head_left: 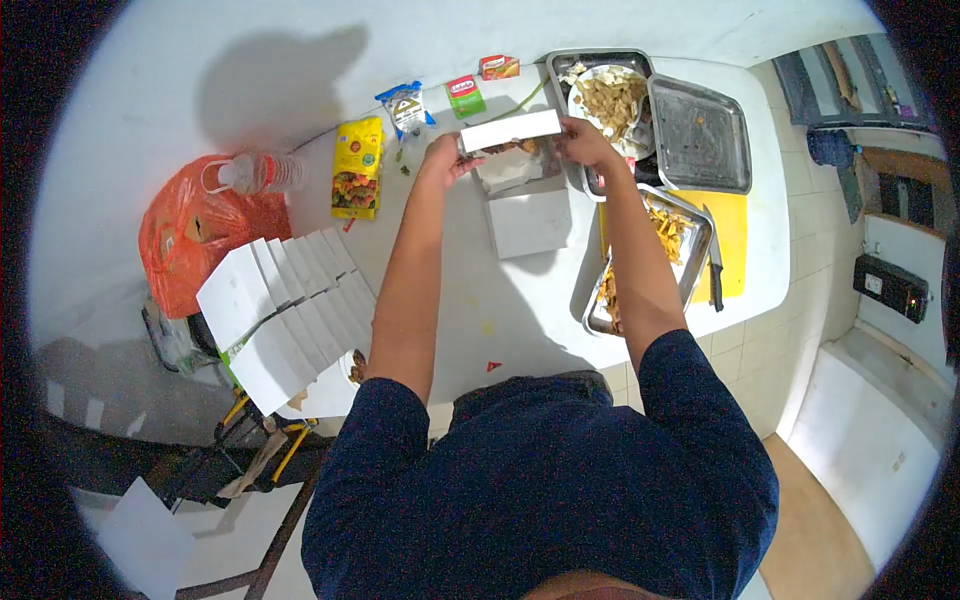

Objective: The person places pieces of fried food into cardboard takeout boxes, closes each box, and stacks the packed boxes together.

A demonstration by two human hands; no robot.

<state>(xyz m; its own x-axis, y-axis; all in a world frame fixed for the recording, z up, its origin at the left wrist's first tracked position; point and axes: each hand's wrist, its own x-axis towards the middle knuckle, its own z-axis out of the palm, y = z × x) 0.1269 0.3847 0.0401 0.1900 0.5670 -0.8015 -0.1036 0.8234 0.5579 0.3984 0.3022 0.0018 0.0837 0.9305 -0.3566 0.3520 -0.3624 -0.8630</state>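
Both hands grip a white cardboard box (510,131) above the far middle of the table. My left hand (447,160) is closed on its left end, and my right hand (588,143) on its right end. Something brown shows just under the box's near edge, too small to name. Nearer to me, below the held box, is a white cardboard panel (530,222); whether it is the same box's lid or a second box I cannot tell. Right of my right hand, a metal tray holds a plate of chopped pale brown food (608,100).
Several stacked white boxes (290,310), a red plastic bag (185,240) and a clear jug (265,173) are left. A yellow packet (357,168) lies beyond. At right are a tray of yellow strips (668,232), a knife (714,262), a yellow board (735,230) and a dark tray (700,135).
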